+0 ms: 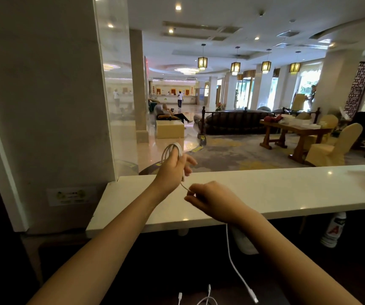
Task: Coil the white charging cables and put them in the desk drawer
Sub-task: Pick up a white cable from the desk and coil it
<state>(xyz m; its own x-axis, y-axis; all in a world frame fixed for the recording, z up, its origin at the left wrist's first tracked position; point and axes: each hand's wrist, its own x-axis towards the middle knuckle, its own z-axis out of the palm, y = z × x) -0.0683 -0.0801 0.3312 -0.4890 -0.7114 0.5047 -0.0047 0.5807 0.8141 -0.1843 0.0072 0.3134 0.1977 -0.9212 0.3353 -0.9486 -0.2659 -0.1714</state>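
Observation:
My left hand [174,167] is raised above the white counter [287,190] and holds several loops of a white charging cable [172,150]. A short stretch of that cable runs down to my right hand [208,198], which pinches it. The cable's free end [236,267] hangs below my right wrist, its plug dangling near the bottom edge. More white cable ends [208,297] lie on the dark desk surface at the very bottom. No drawer is visible.
A marble pillar [45,106] stands at the left beside a glass panel. Under the counter at the right stands a white bottle [333,230]. Beyond the counter is a hotel lobby with sofas, a wooden table, covered chairs and people far off.

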